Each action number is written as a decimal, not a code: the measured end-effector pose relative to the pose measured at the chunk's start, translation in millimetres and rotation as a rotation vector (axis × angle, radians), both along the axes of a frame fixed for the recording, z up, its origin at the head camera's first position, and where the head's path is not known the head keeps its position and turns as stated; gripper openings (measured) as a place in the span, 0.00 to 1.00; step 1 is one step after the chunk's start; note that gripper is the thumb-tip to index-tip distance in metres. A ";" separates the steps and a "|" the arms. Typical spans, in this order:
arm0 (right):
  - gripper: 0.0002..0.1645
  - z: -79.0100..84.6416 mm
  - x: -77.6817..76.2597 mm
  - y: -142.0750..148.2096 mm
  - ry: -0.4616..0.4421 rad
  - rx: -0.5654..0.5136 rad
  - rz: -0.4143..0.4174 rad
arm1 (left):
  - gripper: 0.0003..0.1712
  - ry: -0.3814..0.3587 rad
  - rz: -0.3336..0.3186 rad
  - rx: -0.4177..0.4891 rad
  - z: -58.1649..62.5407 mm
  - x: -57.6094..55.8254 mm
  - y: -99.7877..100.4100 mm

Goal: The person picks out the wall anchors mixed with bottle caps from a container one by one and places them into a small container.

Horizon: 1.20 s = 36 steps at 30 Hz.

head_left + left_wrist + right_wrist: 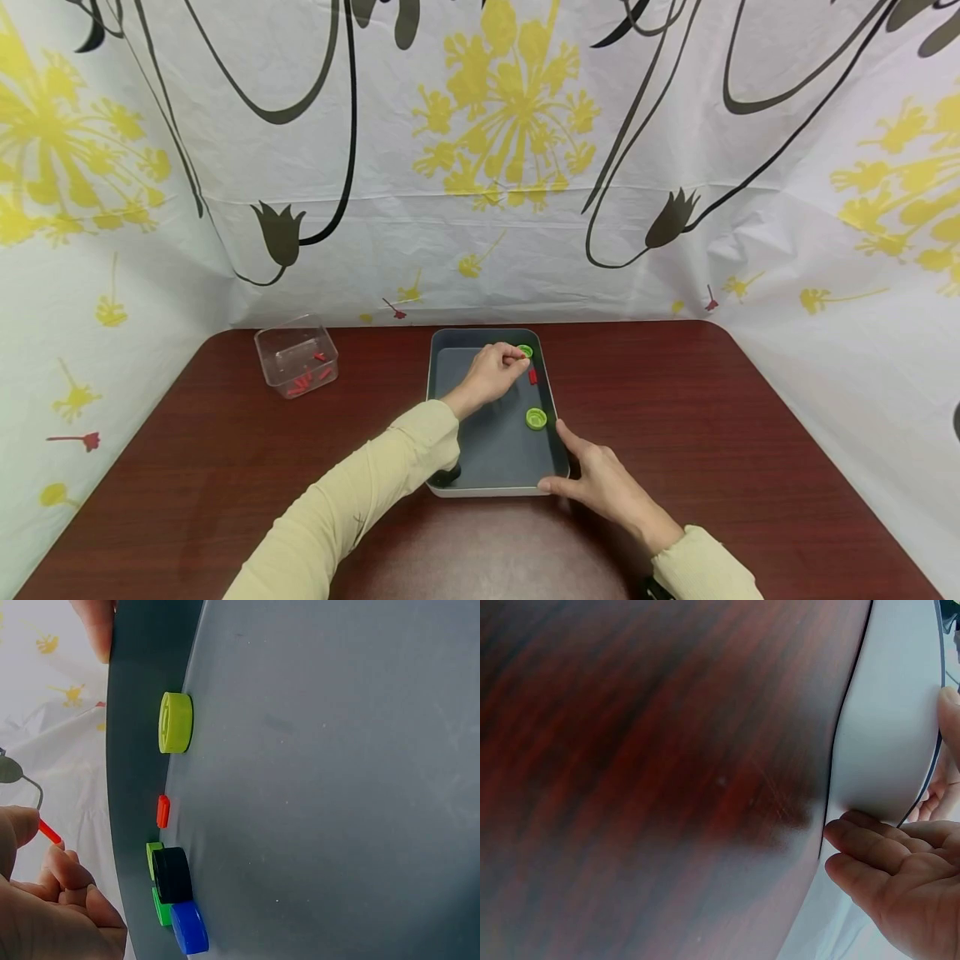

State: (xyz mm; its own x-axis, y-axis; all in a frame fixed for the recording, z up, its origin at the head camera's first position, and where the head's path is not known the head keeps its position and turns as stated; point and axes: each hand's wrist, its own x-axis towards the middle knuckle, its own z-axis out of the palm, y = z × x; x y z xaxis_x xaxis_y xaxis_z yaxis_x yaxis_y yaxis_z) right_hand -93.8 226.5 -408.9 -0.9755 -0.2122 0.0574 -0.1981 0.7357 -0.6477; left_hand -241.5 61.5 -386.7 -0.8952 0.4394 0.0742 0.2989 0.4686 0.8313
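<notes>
One reddish table (697,408), cloth (390,150) behind, left fingers (71,870) tight on red piece (49,831), right fingers (866,846) straight against tray (498,454)

Left arm: a long, pale yellow fabric sleeve (337,508) covered the forearm and ended in a wide cuff (437,427) at the wrist. The cloth was matte, with fine creases and thin dark lines near mid-length. The left hand (491,372) was bare. Right arm, near right: a matching pale yellow fabric sleeve (708,568) ended at the wrist; a black, partly hidden component (657,588) showed beside it. The right hand (611,482) was bare.
</notes>
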 end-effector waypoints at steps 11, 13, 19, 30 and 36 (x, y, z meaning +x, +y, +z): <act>0.55 -0.2 -0.1 -0.4 0.010 0.001 0.001 | 0.16 -0.002 0.007 0.005 -0.6 0.3 -0.6; 0.56 -0.3 -0.3 -0.6 0.010 -0.001 0.002 | 0.16 -0.004 0.009 0.007 -0.5 0.2 -0.6; 0.55 -0.6 -0.1 -0.4 0.014 0.005 -0.003 | 0.16 -0.002 0.010 0.012 0.6 0.8 -1.0; 0.56 -0.4 -0.3 0.5 0.016 0.004 0.002 | 0.16 -0.001 0.008 0.024 5.8 3.6 -3.1; 0.56 0.2 -0.7 0.9 0.014 0.003 0.005 | 0.16 -0.013 0.000 0.036 9.6 5.3 -7.1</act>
